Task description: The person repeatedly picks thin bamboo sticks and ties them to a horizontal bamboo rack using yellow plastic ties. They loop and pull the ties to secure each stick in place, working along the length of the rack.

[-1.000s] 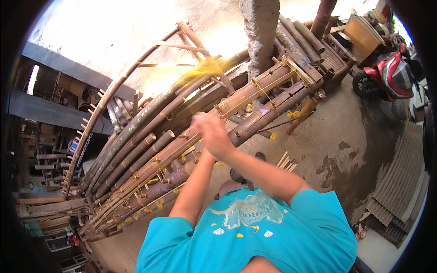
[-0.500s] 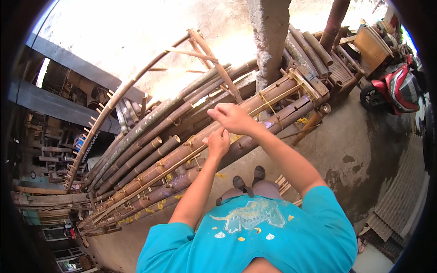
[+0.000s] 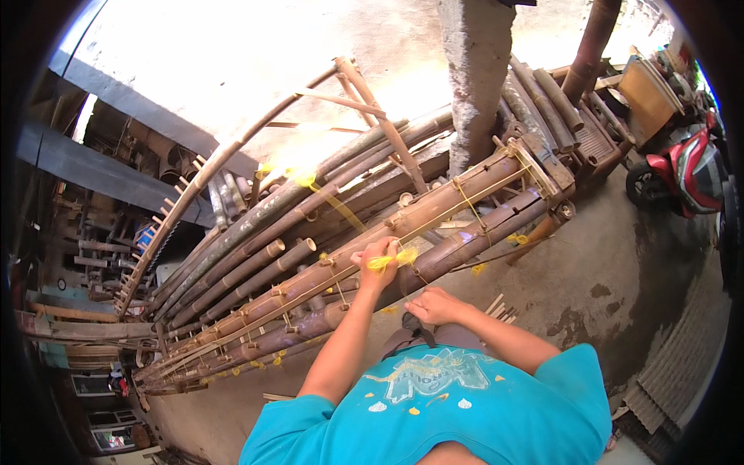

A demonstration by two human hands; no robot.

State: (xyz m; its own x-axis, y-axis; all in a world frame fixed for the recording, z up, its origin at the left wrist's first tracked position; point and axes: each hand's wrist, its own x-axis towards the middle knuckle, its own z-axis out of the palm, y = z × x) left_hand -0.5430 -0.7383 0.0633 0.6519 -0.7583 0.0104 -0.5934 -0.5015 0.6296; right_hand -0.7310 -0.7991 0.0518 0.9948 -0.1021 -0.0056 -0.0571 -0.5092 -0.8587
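Observation:
My left hand is closed on yellow plastic twine, whose loose strands fan out beside the fingers. It is over the upper of two long bamboo poles, the upper pole being lashed with thin ties and fitted with short pegs. My right hand is closed in front of the lower pole, nearer my body; what its fingers hold is too small to make out. A blurred yellow strand streaks across the bamboo beyond my left hand.
Loose bamboo poles lie behind the lashed pair. A curved, pegged bamboo frame rises at the left. A concrete post stands beyond the poles, and a red motorbike is parked at the right. Split sticks lie on the floor.
My hands were close together over the upper pole; now they are apart. My right hand has moved down toward my body. Yellow twine now shows at my left hand and streaks beyond it.

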